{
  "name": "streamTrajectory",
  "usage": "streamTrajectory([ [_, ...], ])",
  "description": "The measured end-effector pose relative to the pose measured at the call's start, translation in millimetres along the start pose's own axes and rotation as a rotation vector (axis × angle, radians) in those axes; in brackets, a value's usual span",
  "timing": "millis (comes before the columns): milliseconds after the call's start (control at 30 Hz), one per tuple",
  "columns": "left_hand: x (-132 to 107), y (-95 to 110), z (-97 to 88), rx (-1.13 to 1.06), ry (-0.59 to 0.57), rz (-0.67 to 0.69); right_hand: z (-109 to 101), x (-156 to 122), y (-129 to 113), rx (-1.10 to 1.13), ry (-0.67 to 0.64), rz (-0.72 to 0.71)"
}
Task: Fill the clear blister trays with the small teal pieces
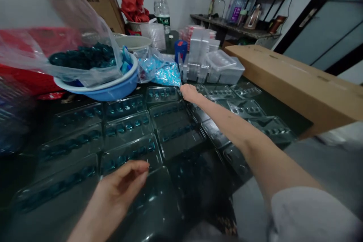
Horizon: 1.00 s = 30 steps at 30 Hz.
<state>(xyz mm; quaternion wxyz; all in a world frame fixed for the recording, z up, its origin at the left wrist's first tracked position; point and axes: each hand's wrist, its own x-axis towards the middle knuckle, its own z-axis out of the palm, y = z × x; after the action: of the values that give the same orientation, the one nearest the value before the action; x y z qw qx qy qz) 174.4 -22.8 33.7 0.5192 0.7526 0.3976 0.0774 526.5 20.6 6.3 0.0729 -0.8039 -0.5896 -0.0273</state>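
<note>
My left hand (124,183) hovers over the near trays, thumb and index finger curled toward each other with a narrow gap and nothing visible between them. Below it lies a clear plastic blister tray (129,155) with dark teal pieces in its row of cavities. My right arm stretches far across the table. At its end my right hand (189,92) is closed at the corner of a blue patterned plastic bag (167,72); its fingertips are partly hidden. Several similar trays lie in rows, the left ones filled with teal pieces, and an unfilled-looking tray (246,108) sits at the right.
A blue basin (113,92) holds a clear bag of teal pieces (85,56) at the back left. Stacked clear plastic boxes (224,66) and a blue cup (180,49) stand behind my right hand. A long cardboard box (295,79) borders the right side.
</note>
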Motion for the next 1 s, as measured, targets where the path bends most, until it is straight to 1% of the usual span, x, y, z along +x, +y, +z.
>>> streamTrajectory([
  [67,3.9,5.8,8.8,0.067,-0.032,0.137,-16.7,-18.0,-9.2,0.009,0.061,0.034],
  [133,11.5,10.6,18.5,0.151,-0.067,0.28,-34.2,-46.7,-19.9,0.024,0.14,0.041],
  [200,23.8,15.2,28.7,0.254,-0.106,0.411,-46.3,-84.9,-30.6,0.077,0.195,-0.017],
  [233,31.4,17.5,33.8,0.32,-0.124,0.47,-48.9,-105.9,-35.7,0.168,0.202,-0.097],
  [267,39.3,19.6,38.9,0.396,-0.14,0.527,-49.0,-127.1,-40.5,0.266,0.177,-0.166],
  [300,47.1,21.6,43.9,0.472,-0.152,0.575,-47.1,-147.3,-45.0,0.336,0.155,-0.186],
  [400,65.7,26.0,56.6,0.616,-0.204,0.669,-34.5,-195.3,-54.7,0.47,0.105,-0.14],
  [467,72.0,27.4,61.7,0.628,-0.238,0.695,-26.6,-213.9,-58.0,0.541,0.095,-0.083],
  [567,73.7,27.2,64.0,0.611,-0.247,0.7,-20.2,-225.5,-61.4,0.623,0.125,-0.013],
  [700,70.0,25.9,62.3,0.557,-0.238,0.675,-16.3,-225.8,-69.7,0.696,0.168,0.015],
  [833,64.0,32.9,53.7,0.475,-0.252,0.648,-14.0,-219.7,-82.4,0.736,0.176,-0.026],
  [933,60.1,41.8,43.6,0.413,-0.285,0.625,-15.5,-214.1,-89.7,0.778,0.197,-0.078],
  [1000,59.8,44.6,39.6,0.372,-0.307,0.608,-16.2,-210.5,-91.9,0.795,0.216,-0.086],
])
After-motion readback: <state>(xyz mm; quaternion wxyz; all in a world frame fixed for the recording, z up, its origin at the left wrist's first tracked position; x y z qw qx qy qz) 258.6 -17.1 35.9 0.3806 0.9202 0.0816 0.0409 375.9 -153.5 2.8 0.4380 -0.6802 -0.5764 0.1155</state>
